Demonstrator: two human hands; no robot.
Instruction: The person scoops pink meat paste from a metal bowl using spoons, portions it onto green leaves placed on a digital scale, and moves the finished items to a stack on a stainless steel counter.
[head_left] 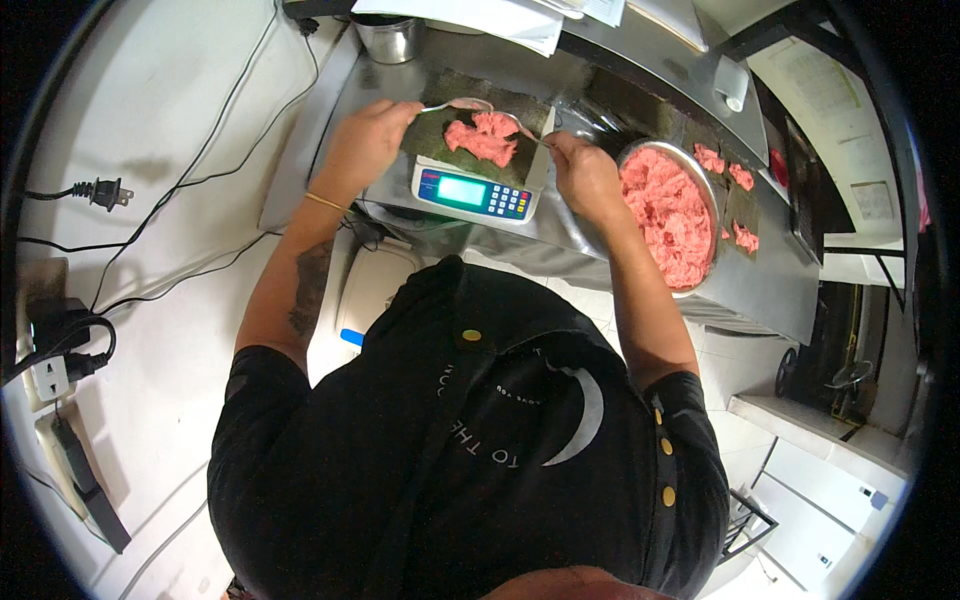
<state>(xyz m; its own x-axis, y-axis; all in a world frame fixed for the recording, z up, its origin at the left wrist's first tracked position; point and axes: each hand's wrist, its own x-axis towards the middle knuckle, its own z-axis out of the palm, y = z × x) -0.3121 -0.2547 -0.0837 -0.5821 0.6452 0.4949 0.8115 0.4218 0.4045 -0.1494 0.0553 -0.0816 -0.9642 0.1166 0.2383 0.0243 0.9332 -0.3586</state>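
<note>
Table (778,265) is steel, spanning 10 to 3 o'clock. Big steel bowl (715,215) at 2, heaped with pink paste (665,215). Scale (475,194) at 12, display lit, dark sheet (428,135) lying over its top. Left hand (362,150) at 11: fingers closed on a spoon (470,104), head by the lump's far edge. Right hand (588,178) at 1: fingers clamped on a thin utensil (527,132), tip at the lump, head shape unclear. Pink lump (482,140) sits on the sheet at 12, ragged, not levelled. To do this step well, I'd say: lift both utensils clear before trusting a reading, any push likely counts as weight; don't let the sheet's edges rest on the table; scrape one utensil off against the other; go light, sheet could tear or crease; adjust in small dabs, easier than clawing paste back. Writing, biggest first: white lettering plus crescent on the dark shirt (470,450), partly lost in folds; loose papers (500,22) at 12, any print too small to read; scale panel has a small red mark at its 10 o'clock corner and marked keys; display (462,190) washes out, can't call the digits.
</note>
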